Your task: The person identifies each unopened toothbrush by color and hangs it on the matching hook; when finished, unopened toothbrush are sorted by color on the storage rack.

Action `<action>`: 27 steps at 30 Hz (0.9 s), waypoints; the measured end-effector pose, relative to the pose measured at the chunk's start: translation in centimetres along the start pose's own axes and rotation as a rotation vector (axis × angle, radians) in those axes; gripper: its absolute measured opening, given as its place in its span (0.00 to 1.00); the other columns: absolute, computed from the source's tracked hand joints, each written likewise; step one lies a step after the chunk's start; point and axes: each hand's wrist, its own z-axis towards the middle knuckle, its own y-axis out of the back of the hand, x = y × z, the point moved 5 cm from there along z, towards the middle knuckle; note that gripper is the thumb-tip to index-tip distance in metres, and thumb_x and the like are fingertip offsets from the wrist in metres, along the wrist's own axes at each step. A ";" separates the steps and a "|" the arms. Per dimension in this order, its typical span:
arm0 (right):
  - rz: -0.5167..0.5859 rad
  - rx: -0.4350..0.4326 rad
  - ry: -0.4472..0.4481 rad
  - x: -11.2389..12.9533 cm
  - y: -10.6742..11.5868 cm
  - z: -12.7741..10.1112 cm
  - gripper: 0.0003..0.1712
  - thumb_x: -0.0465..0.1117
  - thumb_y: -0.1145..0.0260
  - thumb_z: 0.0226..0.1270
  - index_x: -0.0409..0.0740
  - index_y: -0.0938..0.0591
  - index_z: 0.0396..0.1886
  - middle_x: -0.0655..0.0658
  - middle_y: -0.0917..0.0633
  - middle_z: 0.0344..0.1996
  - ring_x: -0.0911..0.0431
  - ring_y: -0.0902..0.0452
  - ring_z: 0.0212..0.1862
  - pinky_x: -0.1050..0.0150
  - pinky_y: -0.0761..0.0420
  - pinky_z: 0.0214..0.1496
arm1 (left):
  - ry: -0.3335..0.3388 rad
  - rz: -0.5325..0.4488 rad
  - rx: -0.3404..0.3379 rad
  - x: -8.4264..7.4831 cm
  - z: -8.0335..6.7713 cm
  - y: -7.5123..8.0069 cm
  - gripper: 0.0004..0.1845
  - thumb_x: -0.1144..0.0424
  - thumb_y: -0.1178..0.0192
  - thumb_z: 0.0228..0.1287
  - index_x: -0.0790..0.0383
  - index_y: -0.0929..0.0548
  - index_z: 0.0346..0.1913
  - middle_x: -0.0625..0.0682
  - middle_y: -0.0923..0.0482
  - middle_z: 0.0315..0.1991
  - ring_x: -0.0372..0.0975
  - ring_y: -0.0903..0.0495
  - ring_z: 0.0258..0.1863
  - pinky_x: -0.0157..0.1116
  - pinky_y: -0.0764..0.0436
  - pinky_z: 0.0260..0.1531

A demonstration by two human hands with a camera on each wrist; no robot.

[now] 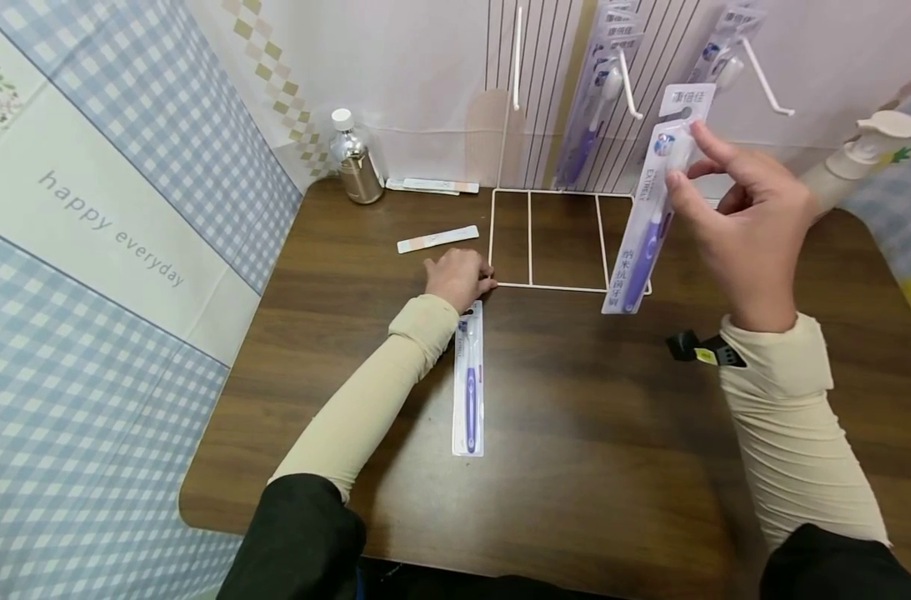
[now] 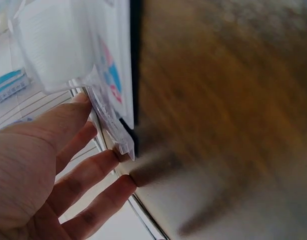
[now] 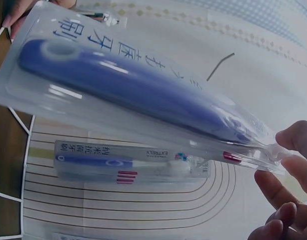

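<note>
Between thumb and fingers my right hand (image 1: 755, 208) pinches the upper part of a packaged toothbrush (image 1: 646, 225), held up tilted before the rack. Its purple handle (image 3: 143, 95) fills much of the right wrist view. My left hand (image 1: 455, 277) is at the front left corner of the white wire rack (image 1: 553, 287). Its fingertips touch down along the wire there, beside the top end of another packaged toothbrush (image 1: 468, 383) lying on the table. That pack (image 2: 116, 60) shows close up in the left wrist view, next to the thumb.
Toothbrush packs hang on the rack's middle hook (image 1: 630, 87) and right hook (image 1: 770, 83); the left hook (image 1: 518, 67) is bare. At the back stand a silver bottle (image 1: 359, 167) and a pump bottle (image 1: 853, 158). Slim packets (image 1: 437, 239) lie left of the rack.
</note>
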 end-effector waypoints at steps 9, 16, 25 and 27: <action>-0.040 0.042 0.059 -1.1 -1.8 0.3 0.22 0.38 0.22 0.64 0.61 0.11 0.56 0.67 0.13 0.34 0.67 0.38 0.22 0.75 0.37 0.28 | 0.011 0.001 0.006 0.1 0.0 -0.1 0.12 0.46 0.32 0.72 0.43 0.07 0.51 0.42 0.12 0.56 0.45 0.17 0.59 0.61 0.30 0.62; -0.032 0.053 0.076 -1.5 -2.8 0.8 0.21 0.39 0.23 0.65 0.55 0.11 0.57 0.60 0.11 0.35 0.67 0.39 0.22 0.75 0.39 0.27 | 0.005 0.000 0.011 0.0 0.0 -0.4 0.11 0.46 0.32 0.73 0.43 0.07 0.50 0.42 0.12 0.56 0.45 0.17 0.58 0.61 0.30 0.62; -0.019 0.024 0.044 -1.5 -2.7 0.4 0.21 0.38 0.23 0.63 0.59 0.10 0.55 0.62 0.11 0.35 0.67 0.38 0.23 0.74 0.38 0.28 | 0.008 0.006 0.001 0.0 0.0 -0.1 0.10 0.46 0.32 0.73 0.43 0.07 0.49 0.43 0.12 0.55 0.45 0.17 0.58 0.60 0.29 0.61; -0.033 0.032 0.059 -1.5 -2.7 0.3 0.21 0.39 0.22 0.64 0.59 0.11 0.56 0.62 0.11 0.35 0.67 0.37 0.23 0.74 0.38 0.28 | 0.007 0.009 -0.001 0.0 0.0 -0.1 0.10 0.46 0.32 0.73 0.43 0.07 0.49 0.42 0.12 0.55 0.45 0.17 0.58 0.59 0.29 0.60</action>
